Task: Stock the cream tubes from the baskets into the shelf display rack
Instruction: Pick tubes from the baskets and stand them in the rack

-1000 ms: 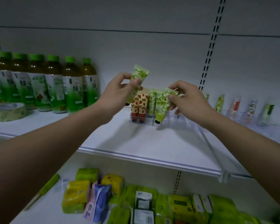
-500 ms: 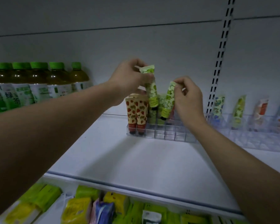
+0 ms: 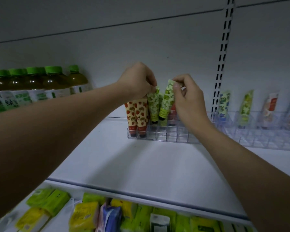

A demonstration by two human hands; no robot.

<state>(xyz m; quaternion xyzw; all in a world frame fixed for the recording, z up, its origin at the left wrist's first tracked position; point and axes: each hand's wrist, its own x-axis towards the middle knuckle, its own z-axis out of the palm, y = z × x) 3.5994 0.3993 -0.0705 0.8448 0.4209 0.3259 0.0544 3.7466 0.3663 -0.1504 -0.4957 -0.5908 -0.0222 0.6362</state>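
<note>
- Cream tubes with a green leaf print are being set cap-down into the clear display rack (image 3: 159, 137) that stands on the white shelf (image 3: 141, 164), near the back wall.
- One green tube (image 3: 153, 104) is pinched at its crimped top end by the fingers of the left hand (image 3: 137, 81); it stands nearly upright with its dark cap at the rack's back row.
- A second green tube (image 3: 167, 101) is gripped at its top between thumb and fingers of the right hand (image 3: 187, 97); it is tilted slightly, its yellow band and cap low at the rack.
- Two strawberry-print tubes (image 3: 137, 114) are seated side by side at the rack's left end, just beside the left-hand tube.
- A red-patterned tube (image 3: 173, 113) is partly hidden behind the right hand.
- The rack's front compartments are seen through their clear walls.
- Green-capped tea bottles (image 3: 54, 84) are lined up on the same shelf to the left.
- A second clear rack (image 3: 261, 134) with assorted tubes is placed to the right, past the slotted upright (image 3: 223, 52).
- Green and yellow packets (image 3: 84, 215) are stacked on the lower shelf.
</note>
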